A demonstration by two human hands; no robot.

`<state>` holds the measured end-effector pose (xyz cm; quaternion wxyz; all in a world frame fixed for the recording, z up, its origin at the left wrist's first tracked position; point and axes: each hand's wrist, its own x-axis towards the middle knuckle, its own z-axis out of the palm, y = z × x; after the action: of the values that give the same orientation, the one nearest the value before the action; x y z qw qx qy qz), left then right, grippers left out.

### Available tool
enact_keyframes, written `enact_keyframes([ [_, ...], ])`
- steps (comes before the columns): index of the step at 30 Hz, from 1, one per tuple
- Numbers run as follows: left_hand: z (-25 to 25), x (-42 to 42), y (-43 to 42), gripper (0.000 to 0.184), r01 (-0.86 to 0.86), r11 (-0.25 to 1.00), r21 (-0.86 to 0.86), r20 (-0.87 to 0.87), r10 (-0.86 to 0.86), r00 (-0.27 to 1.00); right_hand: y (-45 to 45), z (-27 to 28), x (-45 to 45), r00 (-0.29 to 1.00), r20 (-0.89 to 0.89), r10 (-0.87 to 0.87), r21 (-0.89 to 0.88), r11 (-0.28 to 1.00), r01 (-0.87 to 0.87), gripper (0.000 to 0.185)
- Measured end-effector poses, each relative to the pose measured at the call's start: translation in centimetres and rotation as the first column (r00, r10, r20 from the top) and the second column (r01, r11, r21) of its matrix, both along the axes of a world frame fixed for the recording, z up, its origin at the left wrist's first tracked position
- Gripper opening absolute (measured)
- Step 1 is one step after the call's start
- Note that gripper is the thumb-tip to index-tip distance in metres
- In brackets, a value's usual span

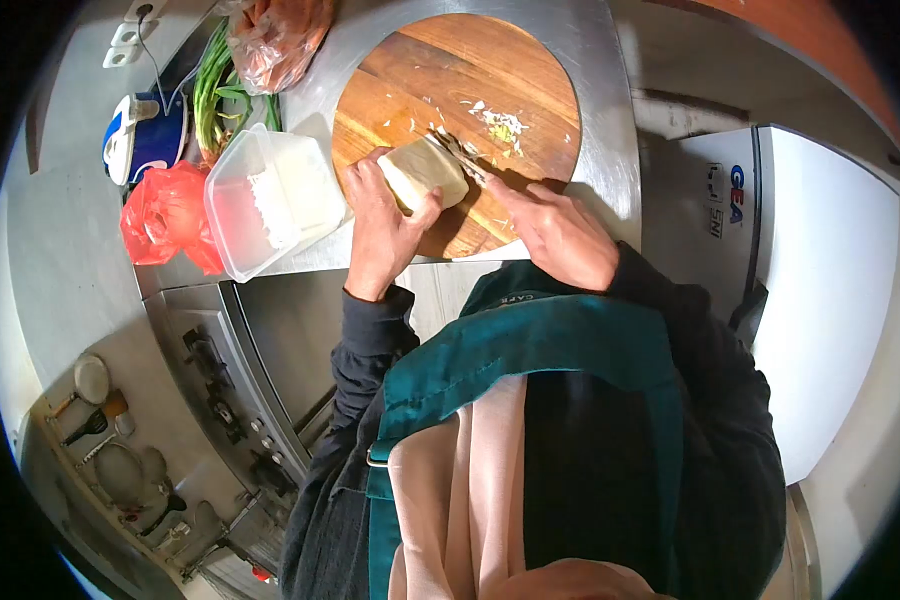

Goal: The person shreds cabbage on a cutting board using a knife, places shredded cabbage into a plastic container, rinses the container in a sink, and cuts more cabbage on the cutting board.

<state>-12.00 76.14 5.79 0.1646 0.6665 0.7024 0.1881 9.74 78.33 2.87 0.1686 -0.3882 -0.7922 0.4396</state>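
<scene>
On the round wooden cutting board stands a pale cream block with flat cut sides; its exact kind is unclear, possibly cabbage. My left hand grips it from the left and front, thumb across the near side. My right hand is closed around a knife, index finger stretched along it. The blade lies close against the block's far right side, and its handle is hidden in my palm. White and yellow-green shreds lie scattered on the board beyond the knife.
Left of the board, a clear plastic container holds white shreds. Around it are a red plastic bag, green onions, a bag of orange contents and a blue-and-white appliance. A white refrigerator stands at right.
</scene>
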Motion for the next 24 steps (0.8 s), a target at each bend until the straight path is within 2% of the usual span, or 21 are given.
enact_keyframes([
  [4, -0.1, 0.1, -0.1, 0.058, -0.018, 1.0, 0.001, 0.024, 0.018, 1.0, 0.1, -3.0, -1.7, 0.994, -0.106, -0.036, 0.01, 0.999, 0.037, 0.046],
  [6, 0.0, 0.0, -0.2, 0.058, -0.025, 1.0, -0.004, 0.016, 0.025, 1.0, -0.5, -3.4, -1.4, 0.995, -0.095, -0.028, 0.12, 0.992, 0.039, 0.046],
  [7, -0.1, 0.0, -0.2, 0.06, -0.021, 1.0, 0.008, 0.018, 0.021, 1.0, -1.1, -2.7, -0.7, 0.999, 0.017, -0.03, -0.012, 0.999, 0.03, 0.047],
  [10, -0.3, -0.3, -0.2, 0.065, -0.017, 1.0, 0.007, 0.008, 0.016, 1.0, -2.1, -2.2, 1.1, 0.998, 0.025, -0.058, -0.001, 0.998, 0.058, 0.046],
  [12, -0.2, 0.1, -0.3, 0.069, -0.011, 1.0, -0.004, 0.002, 0.011, 1.0, -1.5, -1.9, 1.7, 0.999, 0.005, -0.039, -0.069, 0.997, 0.039, 0.045],
  [14, 0.3, 0.7, -0.6, 0.081, -0.05, 0.999, 0.013, 0.025, 0.05, 0.998, -0.8, -2.0, 1.5, 0.971, -0.214, -0.11, -0.043, 0.994, 0.103, 0.044],
  [16, 0.3, 1.1, -1.1, 0.085, -0.065, 0.997, 0.03, 0.031, 0.064, 0.997, -0.9, -0.7, 1.2, 0.973, -0.196, -0.124, -0.049, 0.992, 0.116, 0.043],
  [18, 0.1, 1.7, -1.2, 0.09, -0.076, 0.996, 0.038, 0.046, 0.075, 0.996, -1.5, 0.0, 1.2, 0.987, -0.003, -0.16, -0.105, 0.982, 0.159, 0.047],
  [21, 0.0, 2.3, -1.3, 0.096, -0.128, 0.992, 0.005, 0.058, 0.128, 0.99, -1.7, 0.6, 1.6, 0.991, -0.008, -0.131, -0.069, 0.989, 0.13, 0.048],
  [23, -0.3, 2.4, -1.0, 0.089, -0.11, 0.992, 0.068, -0.035, 0.112, 0.993, -1.6, 0.5, 1.6, 0.995, 0.009, -0.098, -0.064, 0.993, 0.099, 0.048],
  [24, -0.2, 2.4, -0.9, 0.089, -0.117, 0.991, 0.07, -0.03, 0.119, 0.992, -1.5, 0.4, 1.6, 0.997, 0.02, -0.075, -0.056, 0.996, 0.076, 0.049],
])
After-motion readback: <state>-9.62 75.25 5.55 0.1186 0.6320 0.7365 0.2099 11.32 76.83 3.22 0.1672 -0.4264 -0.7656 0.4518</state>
